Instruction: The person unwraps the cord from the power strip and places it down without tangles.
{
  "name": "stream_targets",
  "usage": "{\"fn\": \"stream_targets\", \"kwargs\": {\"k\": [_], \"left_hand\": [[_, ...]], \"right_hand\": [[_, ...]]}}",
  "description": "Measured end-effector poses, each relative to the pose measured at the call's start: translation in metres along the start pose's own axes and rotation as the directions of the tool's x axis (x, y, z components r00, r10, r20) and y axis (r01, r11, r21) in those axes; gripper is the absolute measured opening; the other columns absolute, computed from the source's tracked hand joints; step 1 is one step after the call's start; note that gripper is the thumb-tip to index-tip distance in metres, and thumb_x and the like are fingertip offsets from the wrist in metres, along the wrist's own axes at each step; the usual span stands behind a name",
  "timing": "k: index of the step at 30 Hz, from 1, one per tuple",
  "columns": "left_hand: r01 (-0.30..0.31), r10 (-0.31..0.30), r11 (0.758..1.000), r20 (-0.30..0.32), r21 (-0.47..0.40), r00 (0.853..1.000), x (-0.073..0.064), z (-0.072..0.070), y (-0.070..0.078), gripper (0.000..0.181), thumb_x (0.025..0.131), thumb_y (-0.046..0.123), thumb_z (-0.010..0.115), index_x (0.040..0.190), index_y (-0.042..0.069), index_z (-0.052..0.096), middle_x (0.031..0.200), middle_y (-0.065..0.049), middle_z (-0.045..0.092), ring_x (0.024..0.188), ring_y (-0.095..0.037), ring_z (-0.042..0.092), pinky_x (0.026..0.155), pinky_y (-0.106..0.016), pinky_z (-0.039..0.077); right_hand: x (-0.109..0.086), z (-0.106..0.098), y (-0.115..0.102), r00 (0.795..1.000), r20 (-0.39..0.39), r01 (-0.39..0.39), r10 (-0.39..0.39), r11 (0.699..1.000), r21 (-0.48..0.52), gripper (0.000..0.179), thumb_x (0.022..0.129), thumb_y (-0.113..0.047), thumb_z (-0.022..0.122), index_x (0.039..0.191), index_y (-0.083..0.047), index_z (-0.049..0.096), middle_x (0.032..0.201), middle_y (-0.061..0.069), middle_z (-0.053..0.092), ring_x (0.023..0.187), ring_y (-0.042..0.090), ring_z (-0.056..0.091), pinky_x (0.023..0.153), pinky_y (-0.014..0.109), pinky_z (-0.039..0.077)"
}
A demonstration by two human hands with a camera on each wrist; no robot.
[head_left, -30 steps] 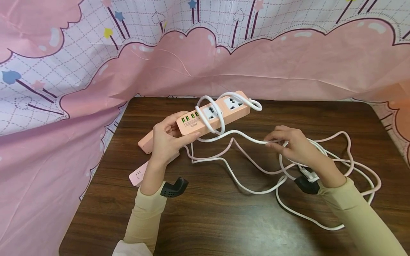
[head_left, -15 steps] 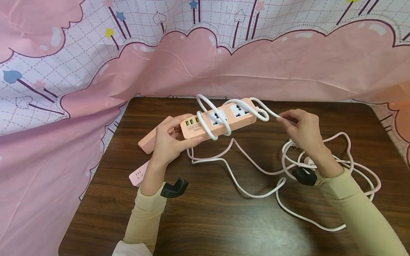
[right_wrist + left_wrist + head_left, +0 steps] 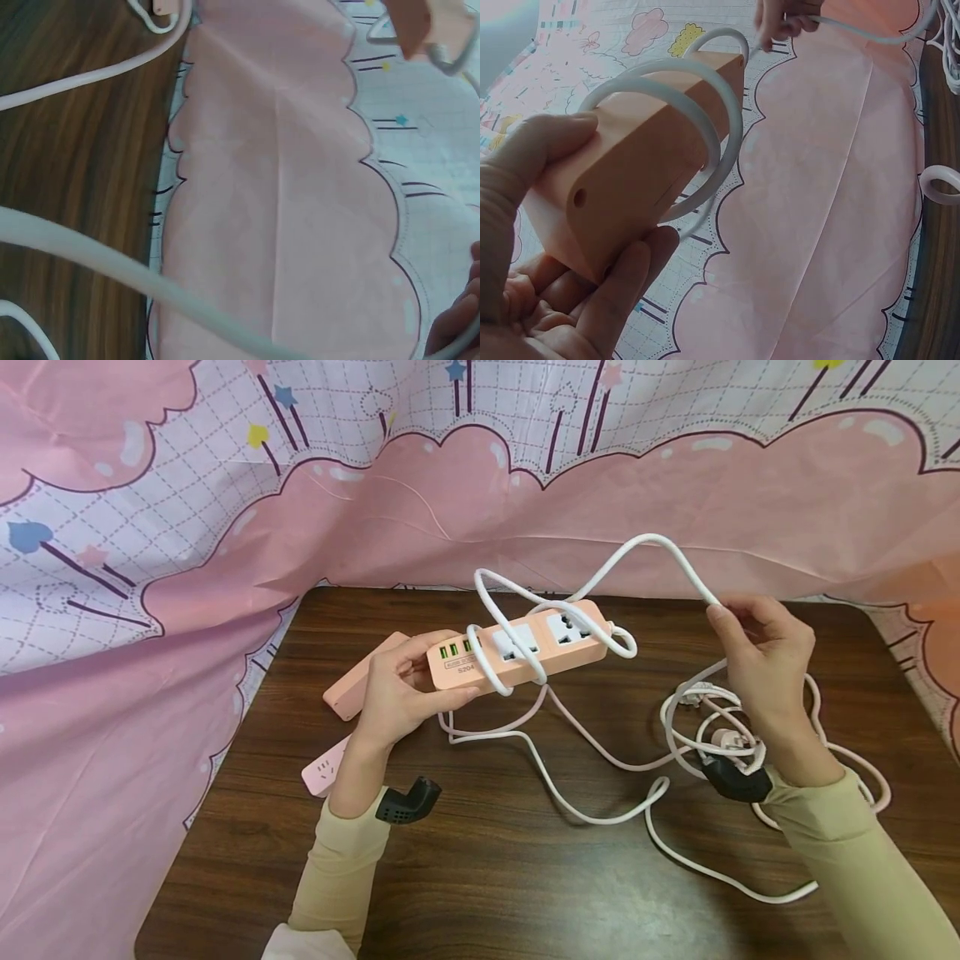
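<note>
A peach power strip [image 3: 570, 657] with USB ports and white sockets is held above the table, tilted, its right end higher. My left hand [image 3: 393, 697] grips its left end, thumb and fingers on opposite sides, as the left wrist view also shows. White cord [image 3: 651, 538] loops loosely around the strip and arcs up to the right. Its far stretch is pinched between thumb and fingers of my right hand [image 3: 772, 668]. In the right wrist view only some fingertips [image 3: 454, 322] show at the lower right edge, with the cord against them.
Another peach strip [image 3: 352, 692] and a pink power strip [image 3: 322, 770] lie on the dark wooden table [image 3: 525, 885] behind my left hand and forearm. Tangled cords [image 3: 671, 735] with white plugs [image 3: 731, 740] lie under my right hand. A patterned pink cloth [image 3: 600, 518] hangs behind.
My right hand has moved up and right, drawing the white cord from below the strip into a high arc behind it. The strip has shifted slightly right and down in my left hand.
</note>
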State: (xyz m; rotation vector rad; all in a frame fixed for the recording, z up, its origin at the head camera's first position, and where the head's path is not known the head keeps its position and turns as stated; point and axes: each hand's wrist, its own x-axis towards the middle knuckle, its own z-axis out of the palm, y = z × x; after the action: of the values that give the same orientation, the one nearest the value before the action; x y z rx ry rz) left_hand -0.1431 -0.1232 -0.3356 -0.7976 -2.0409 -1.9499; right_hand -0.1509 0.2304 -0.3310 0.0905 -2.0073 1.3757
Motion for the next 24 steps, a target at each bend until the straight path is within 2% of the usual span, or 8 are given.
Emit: {"fn": "stream_targets", "kwargs": {"k": [3,5,11,15,20,22,24], "left_hand": [[0.001,-0.001,1.000,-0.003,0.002,1.000,0.000,0.000,0.000,0.055,0.059,-0.018,0.077,0.111,-0.014,0.059,0.102,-0.025,0.064,0.083,-0.012,0.061,0.067,-0.022,0.051],[0.002,-0.002,1.000,-0.009,0.007,1.000,0.001,0.000,0.000,0.054,0.060,-0.017,0.078,0.110,-0.014,0.060,0.101,-0.024,0.064,0.081,-0.012,0.061,0.066,-0.022,0.051],[0.012,-0.011,1.000,-0.038,0.016,0.999,0.001,0.000,-0.001,0.052,0.061,-0.014,0.078,0.109,-0.012,0.061,0.097,-0.021,0.064,0.076,-0.012,0.061,0.062,-0.022,0.052],[0.021,-0.020,1.000,-0.051,0.019,0.999,0.001,0.000,0.000,0.051,0.061,-0.014,0.078,0.109,-0.011,0.061,0.095,-0.020,0.064,0.075,-0.012,0.061,0.062,-0.022,0.052],[0.025,-0.024,1.000,-0.070,0.017,0.997,0.002,0.000,-0.002,0.051,0.061,-0.015,0.078,0.109,-0.011,0.061,0.096,-0.019,0.064,0.075,-0.012,0.061,0.062,-0.022,0.052],[0.025,-0.024,1.000,-0.085,0.019,0.996,0.002,-0.001,-0.002,0.052,0.061,-0.015,0.078,0.110,-0.011,0.061,0.096,-0.019,0.064,0.075,-0.012,0.060,0.061,-0.022,0.052],[0.023,-0.021,1.000,-0.100,0.017,0.995,0.002,-0.002,-0.002,0.052,0.061,-0.016,0.078,0.110,-0.011,0.061,0.096,-0.018,0.064,0.074,-0.012,0.061,0.061,-0.021,0.052]], "right_hand": [[-0.001,-0.008,-0.005,1.000,-0.027,0.015,-0.012,0.992,0.127,0.010,0.084,0.009,0.060,0.090,0.013,0.067,0.069,-0.010,0.059,0.059,0.002,0.048,0.057,0.013,0.038],[-0.003,-0.013,-0.006,0.998,-0.038,0.050,-0.043,0.975,0.216,0.010,0.083,0.012,0.059,0.089,0.017,0.065,0.069,-0.005,0.058,0.060,0.005,0.048,0.058,0.014,0.039],[-0.012,-0.026,-0.001,0.992,-0.048,0.125,-0.117,0.870,0.477,0.008,0.078,0.020,0.057,0.083,0.025,0.060,0.070,0.005,0.061,0.062,0.011,0.049,0.059,0.015,0.039],[-0.020,-0.033,0.003,0.987,-0.044,0.151,-0.153,0.814,0.561,0.006,0.076,0.022,0.058,0.080,0.026,0.059,0.072,0.010,0.062,0.065,0.014,0.051,0.061,0.016,0.042],[-0.026,-0.043,0.002,0.980,-0.029,0.171,-0.197,0.761,0.625,0.006,0.074,0.022,0.059,0.076,0.027,0.057,0.072,0.014,0.062,0.066,0.016,0.050,0.060,0.016,0.041],[-0.027,-0.049,0.002,0.977,-0.015,0.169,-0.214,0.724,0.669,0.008,0.074,0.022,0.060,0.075,0.029,0.055,0.071,0.015,0.061,0.067,0.017,0.049,0.059,0.017,0.041],[-0.029,-0.053,0.003,0.973,0.002,0.159,-0.231,0.674,0.721,0.010,0.072,0.023,0.061,0.073,0.030,0.053,0.071,0.018,0.061,0.066,0.019,0.049,0.060,0.018,0.041]]}}
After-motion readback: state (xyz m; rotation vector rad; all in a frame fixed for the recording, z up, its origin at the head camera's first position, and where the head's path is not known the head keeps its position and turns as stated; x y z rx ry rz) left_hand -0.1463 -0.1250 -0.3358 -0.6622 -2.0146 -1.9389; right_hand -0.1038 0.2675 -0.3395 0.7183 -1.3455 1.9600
